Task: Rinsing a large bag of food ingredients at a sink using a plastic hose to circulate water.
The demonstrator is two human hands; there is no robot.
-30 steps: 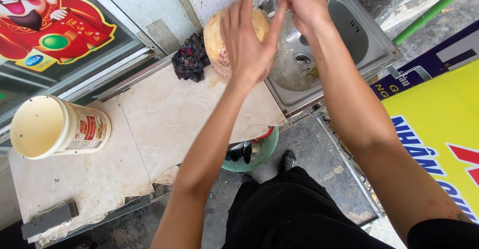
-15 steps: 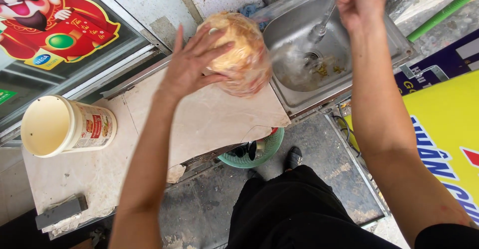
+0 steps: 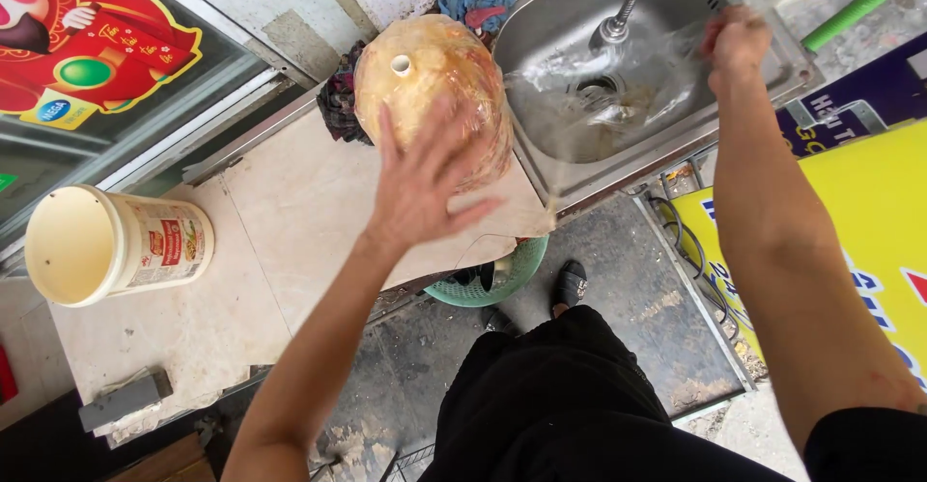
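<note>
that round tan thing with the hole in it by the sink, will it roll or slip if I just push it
Probably both. The round tan thing looks bulbous with no flat side showing, so it may roll on the smooth counter. Its surface looks glossy, as if wrapped in clear film, so it could slip under the left hand. Water sprays in the sink close beside it.

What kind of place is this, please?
Probably an outdoor washing corner beside a small shop or food stall: a steel sink with running tap, a tiled counter, and signboards on rough ground.
</note>
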